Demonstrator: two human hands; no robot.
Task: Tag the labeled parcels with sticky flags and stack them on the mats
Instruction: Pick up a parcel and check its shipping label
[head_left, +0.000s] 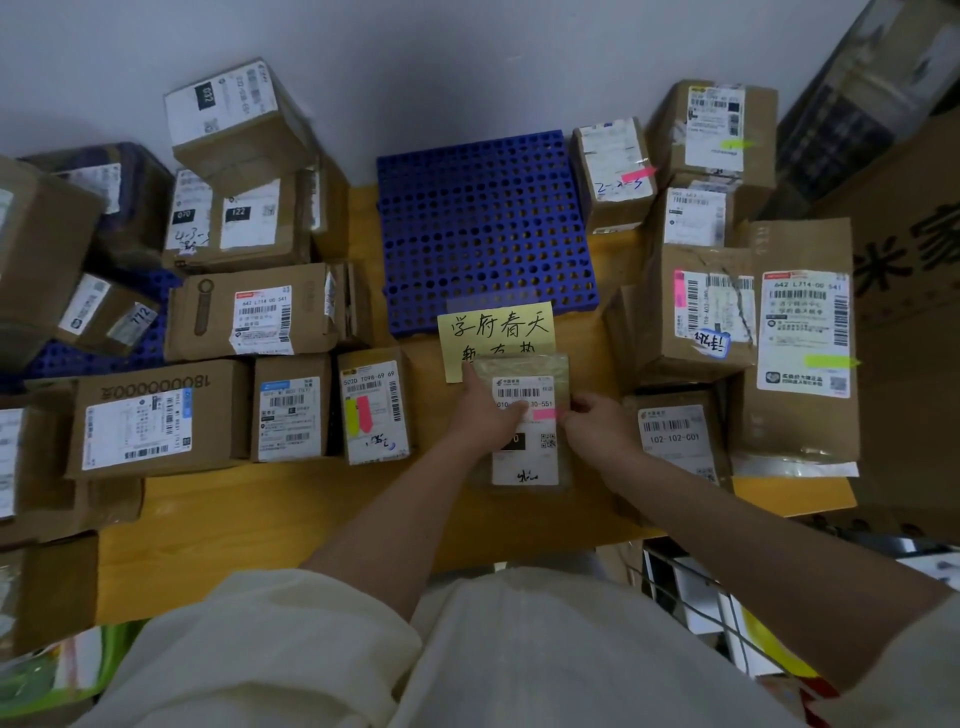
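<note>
- Flat padded parcel (524, 431) lying label-up on the wooden table — white label, barcode near the top.
- Pink sticky flag (544, 414) on the label's right edge.
- Blue perforated mat (483, 223) just beyond — bare.

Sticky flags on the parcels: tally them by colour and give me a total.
Pink flags: 4
Green or yellow-green flags: 3
Total: 7
</note>
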